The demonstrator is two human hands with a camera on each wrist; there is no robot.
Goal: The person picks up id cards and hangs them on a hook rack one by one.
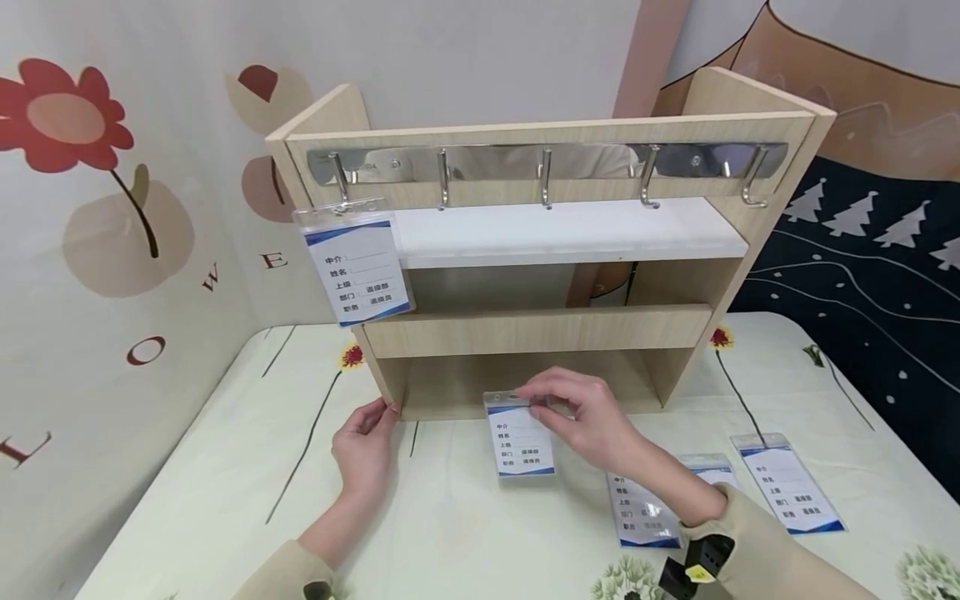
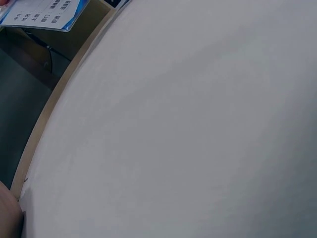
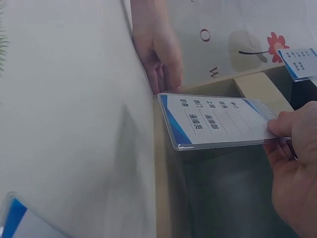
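Note:
My right hand (image 1: 588, 417) pinches the top edge of a clear plastic badge holder (image 1: 522, 442) between thumb and fingers. In the right wrist view this badge (image 3: 213, 121) is held in front of the wooden shelf's lower opening, its printed card showing. My left hand (image 1: 365, 450) holds the bottom left front corner of the wooden shelf (image 1: 540, 331), fingers curled; in the left wrist view only a sliver of it shows. Another badge (image 1: 360, 271) hangs from the leftmost hook of the metal hook rail (image 1: 495, 164) along the shelf's top.
More badges lie on the table at the right: one badge (image 1: 791, 487) lies apart, and another badge (image 1: 637, 517) lies partly under my right forearm. The remaining hooks bear nothing. A pale flowered cloth (image 1: 465, 542) covers the table, with a printed curtain (image 1: 172, 208) behind.

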